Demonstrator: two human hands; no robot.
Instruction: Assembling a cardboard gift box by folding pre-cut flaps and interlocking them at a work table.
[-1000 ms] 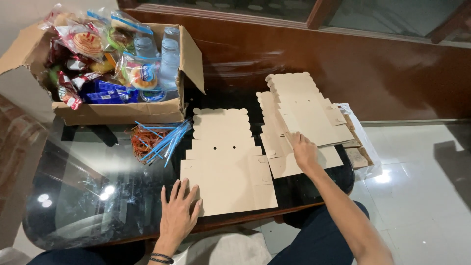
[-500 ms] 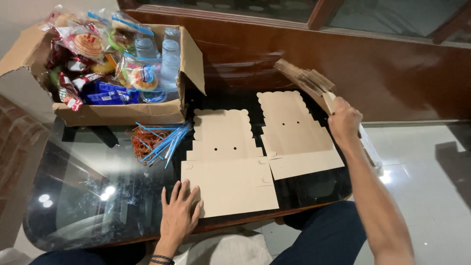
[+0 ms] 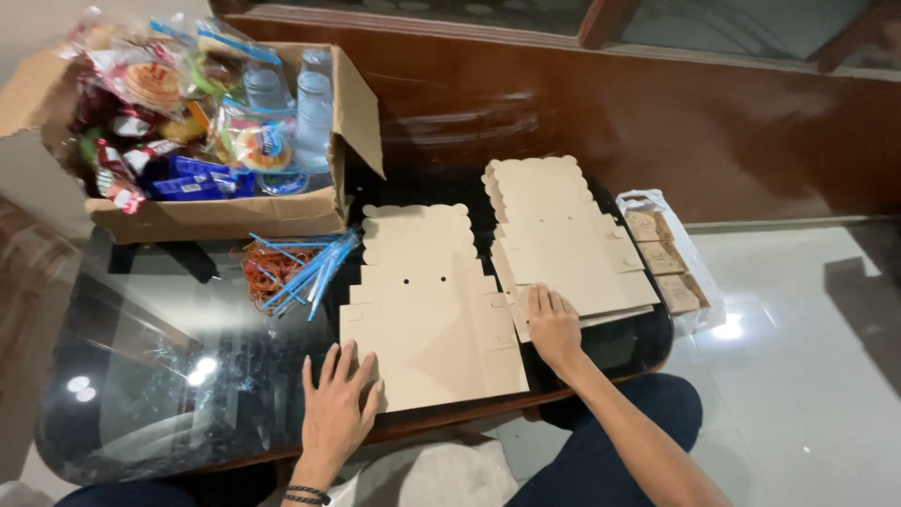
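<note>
Dark glass table [image 3: 141, 376]: your left hand [image 3: 336, 399] lies flat, fingers spread, on the near flat cardboard cutout [image 3: 427, 310], while your right hand [image 3: 554, 329], back from lifting, presses open-palmed on the neighbouring stack [image 3: 563, 244].

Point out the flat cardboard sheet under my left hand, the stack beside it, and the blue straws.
Flat cardboard sheet [image 3: 427, 310]: head view, bare middle panel.
Stack of cardboard sheets [image 3: 554, 235]: head view, top sheet's centre.
Blue straws [image 3: 314, 268]: head view, middle of bundle.
</note>
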